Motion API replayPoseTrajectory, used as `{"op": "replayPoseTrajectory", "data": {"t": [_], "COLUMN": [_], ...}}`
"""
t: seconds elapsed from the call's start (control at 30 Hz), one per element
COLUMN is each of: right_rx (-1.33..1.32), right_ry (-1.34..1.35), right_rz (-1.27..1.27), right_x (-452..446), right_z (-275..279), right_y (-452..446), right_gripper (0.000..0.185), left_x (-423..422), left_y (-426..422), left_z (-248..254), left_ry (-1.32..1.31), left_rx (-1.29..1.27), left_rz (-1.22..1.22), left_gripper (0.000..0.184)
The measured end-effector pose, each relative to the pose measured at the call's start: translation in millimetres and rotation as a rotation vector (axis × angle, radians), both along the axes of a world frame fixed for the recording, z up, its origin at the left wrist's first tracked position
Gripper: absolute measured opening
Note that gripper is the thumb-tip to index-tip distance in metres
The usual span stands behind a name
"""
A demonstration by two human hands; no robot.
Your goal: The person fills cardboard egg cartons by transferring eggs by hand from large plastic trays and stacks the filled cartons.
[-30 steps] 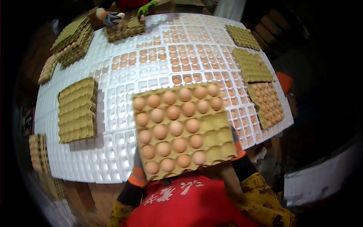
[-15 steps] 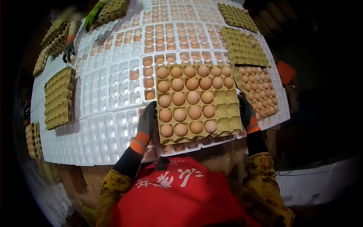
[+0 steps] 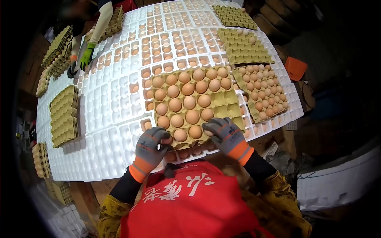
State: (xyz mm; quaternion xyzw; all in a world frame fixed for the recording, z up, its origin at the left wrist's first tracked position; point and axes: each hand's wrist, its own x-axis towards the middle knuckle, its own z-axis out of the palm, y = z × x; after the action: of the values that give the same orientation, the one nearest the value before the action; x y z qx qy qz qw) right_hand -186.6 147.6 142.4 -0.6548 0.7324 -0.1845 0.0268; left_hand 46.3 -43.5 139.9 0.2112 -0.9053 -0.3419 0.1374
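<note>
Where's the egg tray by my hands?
In the head view, the part-filled egg tray lies on the white trays, near side, left of a fuller egg tray.

Red apron (image 3: pixel 190 214): white Chinese characters (image 3: pixel 173 190), wording uncertain | right glove (image 3: pixel 228 137): small dark print, illegible

With the egg tray (image 3: pixel 228 104) as landmark, the left hand (image 3: pixel 150 147) is held at its near left corner, fingers curled and thumb set apart below them. The right hand (image 3: pixel 227 137) is placed over its near edge, right of the middle, with fingers bent and turned inward. Both hands are gloved. The left forearm (image 3: pixel 126 191) and right forearm (image 3: pixel 260 171) are angled inward towards the tray from its near side, sleeves worn over both.
</note>
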Motion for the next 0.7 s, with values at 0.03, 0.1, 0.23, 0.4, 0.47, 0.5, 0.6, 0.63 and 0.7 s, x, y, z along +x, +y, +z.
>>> {"op": "replayPoseTrajectory", "data": {"t": [0.03, 0.1, 0.23, 0.4, 0.47, 0.5, 0.6, 0.63, 0.7], "right_rx": [-0.021, -0.066, -0.197, 0.02, 0.162, 0.118, -0.02, -0.087, 0.006], "right_ry": [-0.421, -1.256, -1.727, -0.158, -0.199, -0.437, -1.563, -1.609, -1.613], "right_rz": [-0.098, -0.293, -0.231, -0.007, -0.071, -0.13, -0.376, -0.331, -0.268], "right_x": [-2, -15, -24, 22, 25, 18, -6, -10, -23], "right_z": [-1, 0, 9, 8, 7, 7, 17, 22, 27], "right_y": [3, 10, 9, -26, -33, -33, -19, -19, -19], "right_gripper": [0.042, 0.041, 0.045, 0.047, 0.05, 0.053, 0.05, 0.05, 0.048], "left_x": [4, 10, 4, -43, -41, -38, -16, -9, -11], "left_y": [1, -9, -6, 26, 15, 7, -23, -30, -37], "left_z": [0, 7, 11, 4, 11, 12, 22, 22, 28], "left_ry": [0.048, 0.22, 0.309, -0.227, -0.17, -0.141, 0.127, 0.264, 0.354], "left_rx": [0.29, 0.889, 0.893, -0.326, -0.107, 0.004, 1.118, 1.283, 1.209], "left_rz": [0.096, 0.286, 0.148, -0.124, -0.114, -0.103, 0.108, 0.139, 0.09], "left_gripper": [0.039, 0.033, 0.037, 0.041, 0.046, 0.048, 0.048, 0.049, 0.048]}}
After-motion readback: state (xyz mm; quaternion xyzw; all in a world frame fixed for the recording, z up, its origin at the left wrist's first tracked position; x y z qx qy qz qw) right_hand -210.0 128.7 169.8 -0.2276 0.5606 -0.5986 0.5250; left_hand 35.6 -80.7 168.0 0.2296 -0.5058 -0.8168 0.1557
